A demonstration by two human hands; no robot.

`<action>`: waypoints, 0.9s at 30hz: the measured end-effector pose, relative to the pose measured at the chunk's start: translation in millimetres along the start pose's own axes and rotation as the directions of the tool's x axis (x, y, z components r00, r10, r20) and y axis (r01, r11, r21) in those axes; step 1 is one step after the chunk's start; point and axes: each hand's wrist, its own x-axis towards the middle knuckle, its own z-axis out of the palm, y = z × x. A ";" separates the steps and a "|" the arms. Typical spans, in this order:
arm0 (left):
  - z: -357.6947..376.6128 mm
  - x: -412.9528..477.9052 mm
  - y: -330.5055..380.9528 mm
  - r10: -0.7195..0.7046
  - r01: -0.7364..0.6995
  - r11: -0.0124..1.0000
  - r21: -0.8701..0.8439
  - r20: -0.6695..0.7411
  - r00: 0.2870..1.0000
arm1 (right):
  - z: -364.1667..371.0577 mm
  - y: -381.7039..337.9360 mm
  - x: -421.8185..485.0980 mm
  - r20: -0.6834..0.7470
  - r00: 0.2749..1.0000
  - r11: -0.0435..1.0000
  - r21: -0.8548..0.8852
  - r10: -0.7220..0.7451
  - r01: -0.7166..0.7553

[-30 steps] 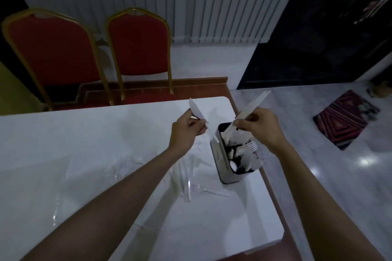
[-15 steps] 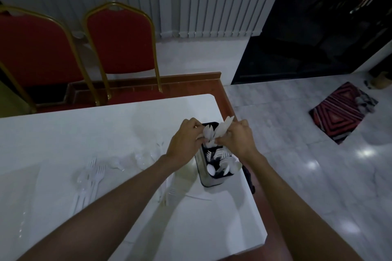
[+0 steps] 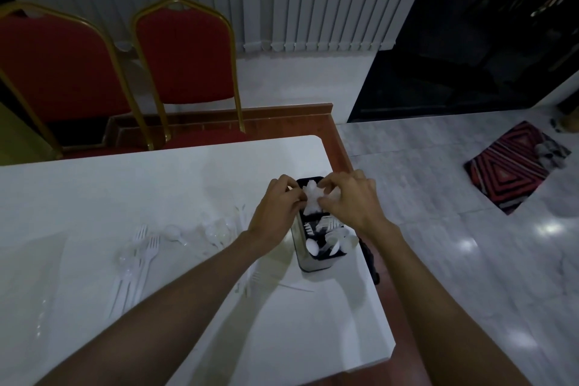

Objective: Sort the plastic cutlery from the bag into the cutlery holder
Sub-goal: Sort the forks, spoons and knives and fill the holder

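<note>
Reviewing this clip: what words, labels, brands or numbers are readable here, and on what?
None can be read. The black-and-steel cutlery holder, the white plastic forks on the white table, the red gold-framed chairs and the red striped floor mat show no legible print in this dim picture.

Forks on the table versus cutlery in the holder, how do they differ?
The forks lie flat and loose on the table; the cutlery in the holder stands upright, bunched. Nothing touches the forks; the left hand and right hand pinch the cutlery's far bunch. Both look like white plastic.
</note>
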 end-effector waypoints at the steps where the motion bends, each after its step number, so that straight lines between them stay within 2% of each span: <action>1: -3.0 -2.8 -3.7 0.010 -0.010 1.000 -0.011 -0.014 1.000 | -1.0 -1.7 -2.6 -0.062 0.998 0.999 0.042 0.007 -0.004; 4: -13.8 -13.8 -21.1 0.034 -0.035 0.998 -0.043 -0.012 0.999 | -4.0 -13.1 -13.3 -0.347 0.938 0.984 0.159 -0.019 0.079; 6: -23.4 -27.3 -36.9 -0.009 0.008 0.999 -0.039 -0.015 1.000 | -0.4 -34.8 -23.9 -0.431 0.898 0.944 0.254 -0.085 0.211; 8: -28.6 -43.9 -56.1 -0.090 0.089 0.996 -0.028 -0.019 0.996 | 11.6 -62.6 -35.8 -0.363 0.910 0.910 0.274 -0.201 0.310; 11: -32.6 -70.9 -82.1 -0.256 0.257 0.966 -0.025 0.026 0.966 | 55.1 -88.4 -47.0 -0.142 0.928 0.895 0.250 -0.345 0.371; 13: -34.6 -89.4 -95.1 -0.375 0.379 0.925 -0.031 0.082 0.923 | 94.6 -89.1 -49.3 0.106 0.955 0.947 0.197 -0.278 0.254; 15: -34.0 -108.8 -108.7 -0.511 0.520 0.853 -0.028 0.154 0.846 | 131.0 -84.5 -51.8 0.326 0.937 0.991 0.075 -0.127 0.108; 17: -29.4 -121.8 -114.0 -0.631 0.651 0.758 -0.037 0.209 0.747 | 152.0 -73.3 -58.2 0.427 0.904 0.999 -0.043 -0.002 0.022; 20: -17.1 -131.0 -116.7 -0.751 0.786 0.618 -0.040 0.267 0.604 | 173.7 -62.6 -68.3 0.447 0.889 0.984 -0.175 0.100 -0.023; 23: 1.2 -128.2 -115.7 -0.823 0.863 0.504 -0.037 0.282 0.493 | 185.5 -57.9 -72.9 0.434 0.890 0.976 -0.213 0.142 -0.052; 25: 11.3 -124.6 -115.7 -0.862 0.895 0.443 -0.045 0.254 0.439 | 186.7 -57.8 -71.7 0.425 0.887 0.978 -0.179 0.179 -0.112; 27: 16.9 -122.7 -117.5 -0.877 0.910 0.412 -0.049 0.248 0.411 | 185.2 -58.2 -69.5 0.384 0.895 0.972 -0.042 0.229 -0.231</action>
